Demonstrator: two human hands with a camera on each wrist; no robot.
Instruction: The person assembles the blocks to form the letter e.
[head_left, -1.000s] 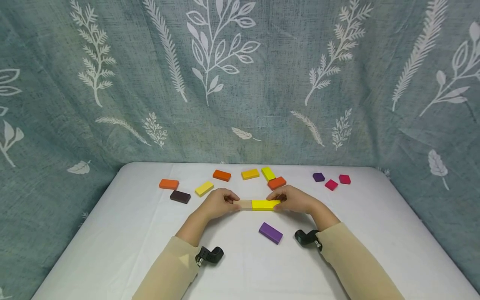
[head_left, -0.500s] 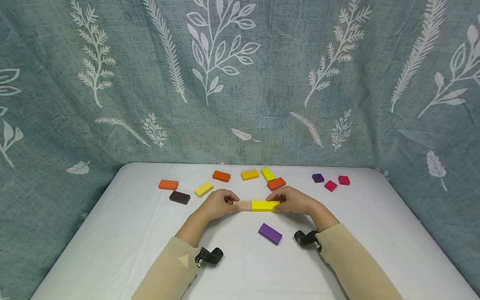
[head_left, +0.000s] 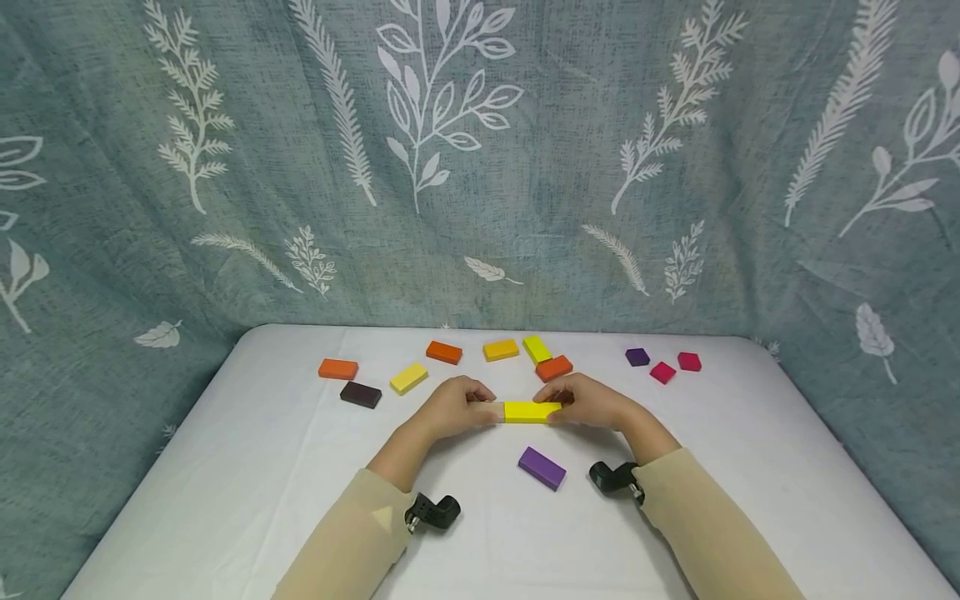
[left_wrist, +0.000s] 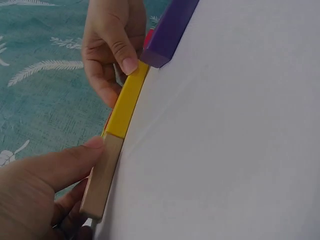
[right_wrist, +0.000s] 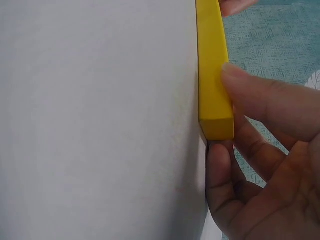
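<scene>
A plain wooden block (left_wrist: 103,180) and a bright yellow block (head_left: 527,412) lie end to end in one row on the white table (head_left: 480,533). My left hand (head_left: 452,407) pinches the wooden block, thumb on the near side close to the joint, and covers most of it in the head view. At the other end, my right hand (head_left: 588,402) pinches the yellow block between thumb and fingers. In the left wrist view the two end faces meet. Nearer to me lies a purple block (head_left: 542,468), set at a slant and touched by neither hand.
Behind the left hand lie a dark brown block (head_left: 361,394), a pale yellow block (head_left: 408,378) and orange ones. A lime block (head_left: 537,349) touches a red-orange block (head_left: 554,368) behind the right hand. Small red and dark purple pieces (head_left: 637,357) sit back right. A patterned curtain (head_left: 480,250) hangs behind.
My left hand has slid right along the wooden block, toward the joint with the yellow one. The right hand and the blocks have stayed in place.
</scene>
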